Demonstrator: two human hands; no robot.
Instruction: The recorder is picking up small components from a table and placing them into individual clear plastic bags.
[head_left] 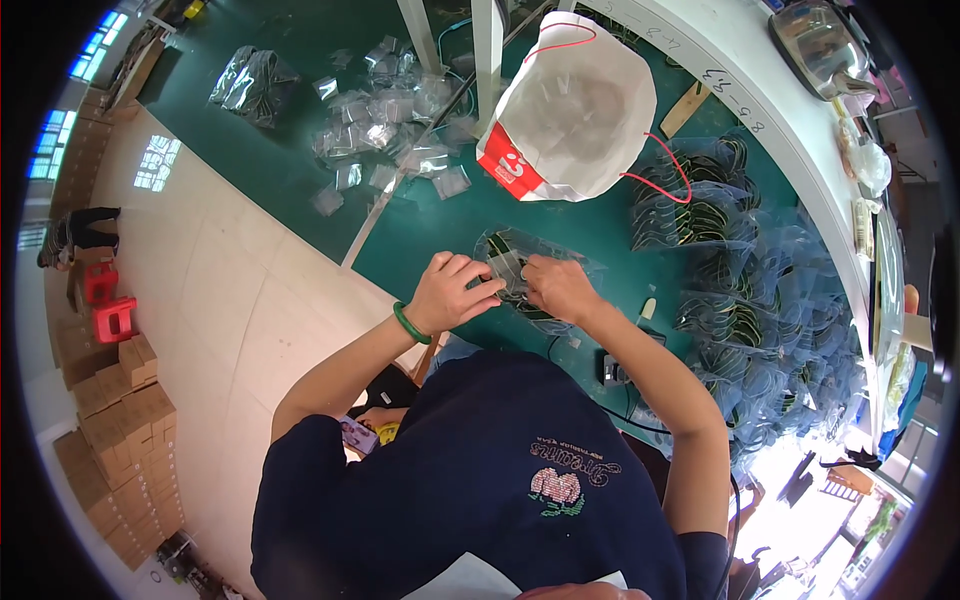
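Observation:
Over the green tabletop [440, 225], my two hands meet just in front of my chest. My left hand [455, 292], with a green bangle at its wrist, is closed with its fingertips at one side of a small clear plastic bag [508, 268]. At the other side, my right hand [560, 290] pinches the same bag. Beneath my fingers lies a sheer dark mesh piece [550, 250] with black and gold-green bands. The fingers partly hide what is inside the bag.
Small clear packets [395, 110] lie scattered at the far left. An open white paper bag [585, 110] with red handles stands ahead. Heaped mesh pieces [740, 320] fill the right side beneath a white curved shelf [740, 70]. A small dark device [610, 368] sits near my right forearm.

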